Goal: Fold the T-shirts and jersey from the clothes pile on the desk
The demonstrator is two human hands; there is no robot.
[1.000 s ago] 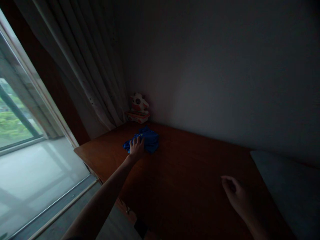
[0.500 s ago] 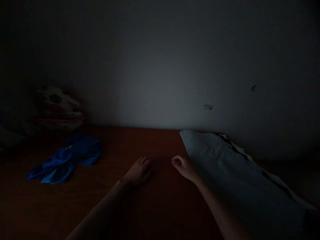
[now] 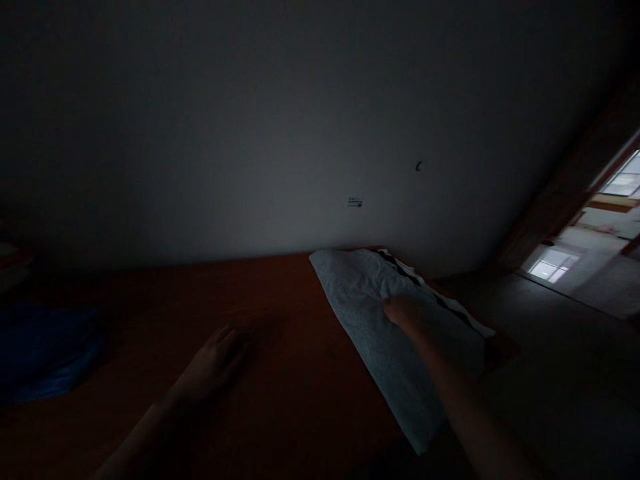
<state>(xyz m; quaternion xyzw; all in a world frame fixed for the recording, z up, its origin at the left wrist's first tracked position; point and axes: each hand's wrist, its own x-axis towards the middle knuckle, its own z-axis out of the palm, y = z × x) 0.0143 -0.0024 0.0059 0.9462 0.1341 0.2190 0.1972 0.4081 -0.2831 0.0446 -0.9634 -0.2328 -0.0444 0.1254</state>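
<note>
A grey cloth (image 3: 350, 300) lies flat over the right part of the reddish-brown wooden surface (image 3: 280, 393), with dark and white fabric along its far right edge. On top of it is my right hand (image 3: 401, 313), fingers closed at the wrinkled cloth; the dim light hides part of the grip. Farther left, my left hand (image 3: 215, 360) rests on the bare wood, fingers loosely stretched and nothing held. A blue shiny garment (image 3: 47, 353) lies crumpled at the left, partly cut off by the picture's edge.
Behind the surface rises a pale wall (image 3: 250, 167) with a small printed label (image 3: 355, 202) and a round fitting (image 3: 419, 166). A doorway (image 3: 585, 253) opens to a brighter room at the right. The scene is very dark.
The view has turned right, bringing the doorway into sight. My right hand has moved from the bare wood onto the grey cloth. My left hand stays on the wood.
</note>
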